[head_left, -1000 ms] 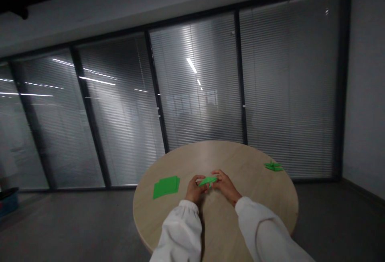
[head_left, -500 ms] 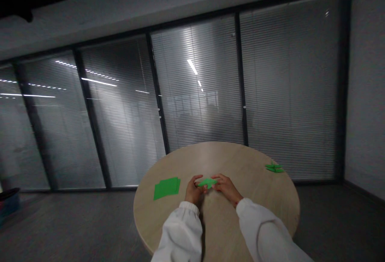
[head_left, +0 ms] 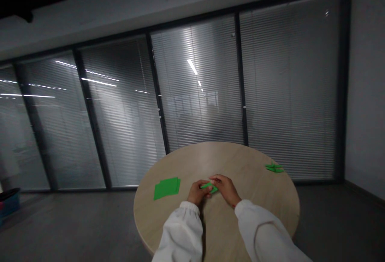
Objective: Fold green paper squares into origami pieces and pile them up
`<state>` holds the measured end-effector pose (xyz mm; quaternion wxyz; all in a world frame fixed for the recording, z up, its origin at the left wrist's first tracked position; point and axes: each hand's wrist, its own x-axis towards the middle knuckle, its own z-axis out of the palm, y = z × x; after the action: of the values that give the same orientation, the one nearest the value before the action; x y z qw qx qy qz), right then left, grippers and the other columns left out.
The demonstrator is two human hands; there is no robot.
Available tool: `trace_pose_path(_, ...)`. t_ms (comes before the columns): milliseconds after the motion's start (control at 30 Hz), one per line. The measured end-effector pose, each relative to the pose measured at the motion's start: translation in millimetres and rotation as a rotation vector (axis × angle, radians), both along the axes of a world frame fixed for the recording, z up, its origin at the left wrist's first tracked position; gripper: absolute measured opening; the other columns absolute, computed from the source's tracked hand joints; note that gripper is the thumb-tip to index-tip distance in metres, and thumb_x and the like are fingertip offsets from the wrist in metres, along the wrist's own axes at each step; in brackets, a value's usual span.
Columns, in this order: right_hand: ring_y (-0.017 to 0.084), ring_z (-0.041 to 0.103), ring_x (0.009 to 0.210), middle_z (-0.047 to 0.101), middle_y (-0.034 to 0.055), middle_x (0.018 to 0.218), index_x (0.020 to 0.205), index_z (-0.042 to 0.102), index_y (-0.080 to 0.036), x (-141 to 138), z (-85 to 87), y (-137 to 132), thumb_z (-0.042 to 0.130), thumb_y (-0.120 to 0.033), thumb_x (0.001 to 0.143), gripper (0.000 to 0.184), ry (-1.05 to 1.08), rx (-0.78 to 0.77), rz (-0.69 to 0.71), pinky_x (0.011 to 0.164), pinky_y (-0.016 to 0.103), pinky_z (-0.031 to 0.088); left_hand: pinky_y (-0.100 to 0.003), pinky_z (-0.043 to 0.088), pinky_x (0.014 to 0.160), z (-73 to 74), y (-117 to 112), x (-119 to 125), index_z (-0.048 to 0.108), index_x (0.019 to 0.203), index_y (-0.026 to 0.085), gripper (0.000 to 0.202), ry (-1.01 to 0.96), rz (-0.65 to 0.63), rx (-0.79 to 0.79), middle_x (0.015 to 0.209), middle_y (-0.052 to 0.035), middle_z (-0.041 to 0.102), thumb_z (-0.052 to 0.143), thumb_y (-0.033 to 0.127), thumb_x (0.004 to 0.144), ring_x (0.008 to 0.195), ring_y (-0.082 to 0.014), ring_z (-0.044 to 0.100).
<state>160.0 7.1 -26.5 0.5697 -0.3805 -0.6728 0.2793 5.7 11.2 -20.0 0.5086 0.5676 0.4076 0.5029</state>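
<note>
A small piece of folded green paper [head_left: 213, 189] is between my two hands, above the middle of the round table [head_left: 222, 230]. My left hand [head_left: 198, 191] grips its left side, thumb towards me and fingers behind. My right hand [head_left: 225, 187] pinches the paper at its upper right, its fingertips close to those of the left. Much of the paper is hidden by my fingers, so its exact folded shape does not show. To the left of my left hand lies a stack of flat green paper sheets [head_left: 167, 188].
Several folded green paper pieces [head_left: 274, 168] lie together near the table's right edge. Behind the table runs a glass partition [head_left: 198, 85] with blinds. A dark-rimmed bin [head_left: 10, 202] stands on the floor at far left.
My hands have come closer together, the left shifting slightly right. The green paper between them has turned and is more covered by my fingers. The stack and the folded pieces have not moved.
</note>
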Motion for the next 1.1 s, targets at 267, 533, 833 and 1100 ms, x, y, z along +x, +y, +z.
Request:
trace_pose_path(267,0.018,0.061,0.083,0.065,0.0060,0.089,0.089,0.073,-0.022,0.7,-2.4,0.3,0.056,-0.021,0.081,0.019,-0.149,0.111,-0.052,0.076,0.029,0.048,-0.023,0.041,0.048,5.8,-3.5,-2.1,0.067,0.059,0.011,0.033,0.043,0.038,-0.021,0.047,0.0007,0.058,0.082,0.037,0.047,0.044,-0.0113,0.052)
trace_pose_path(533,0.018,0.058,0.090,0.063,0.0052,0.091,0.086,0.074,-0.023,2.3,0.9,-3.1,0.057,-0.016,0.081,0.019,-0.230,0.160,-0.100,0.083,0.028,0.046,-0.021,0.042,0.049,3.1,-2.4,0.6,0.067,0.056,0.012,0.027,-0.033,0.009,-0.067,0.050,0.0014,0.057,0.082,0.031,0.046,0.046,-0.0092,0.050)
trace_pose_path(833,0.019,0.055,0.090,0.061,0.0038,0.087,0.081,0.068,-0.021,2.4,-2.3,1.4,0.057,-0.015,0.082,0.013,-0.287,0.238,-0.128,0.083,0.032,0.044,-0.024,0.046,0.054,3.7,-1.6,-0.8,0.071,0.065,0.009,0.029,-0.024,-0.010,-0.074,0.055,-0.0005,0.061,0.081,0.030,0.048,0.050,-0.0105,0.053)
trace_pose_path(1100,0.019,0.054,0.091,0.060,0.0039,0.088,0.084,0.068,-0.021,2.0,-2.2,2.6,0.053,-0.014,0.085,0.017,-0.301,0.247,-0.083,0.083,0.031,0.044,-0.023,0.045,0.055,5.1,1.1,-2.3,0.072,0.071,0.008,0.032,-0.118,-0.009,-0.116,0.063,-0.0037,0.065,0.082,0.027,0.047,0.055,-0.0109,0.056)
